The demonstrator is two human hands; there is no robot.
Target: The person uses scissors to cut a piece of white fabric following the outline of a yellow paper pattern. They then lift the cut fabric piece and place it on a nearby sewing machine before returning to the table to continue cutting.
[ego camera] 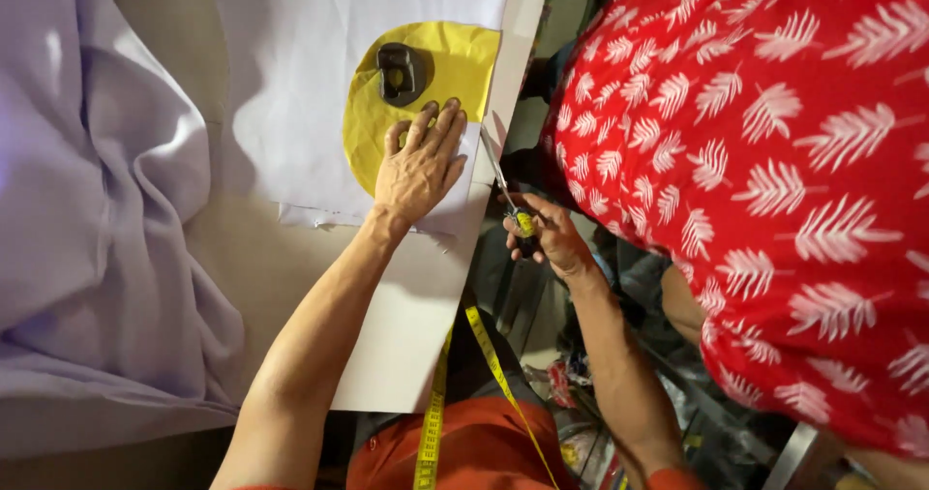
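My left hand [419,166] lies flat, fingers together, on the edge of a round yellow paper pattern [455,59] that rests on pale lilac fabric [300,93]. A small black weight [400,71] sits on the pattern just beyond my fingertips. My right hand [552,234] is off the table's right edge and grips a pair of scissors [508,195] with yellow and black handles. The blades point up toward the fabric's edge near my left hand.
A white table [406,316] carries a heap of loose lilac cloth [87,219] at the left. A person in a red garment with white leaf print [774,161] stands close on the right. A yellow measuring tape [431,422] hangs at my chest.
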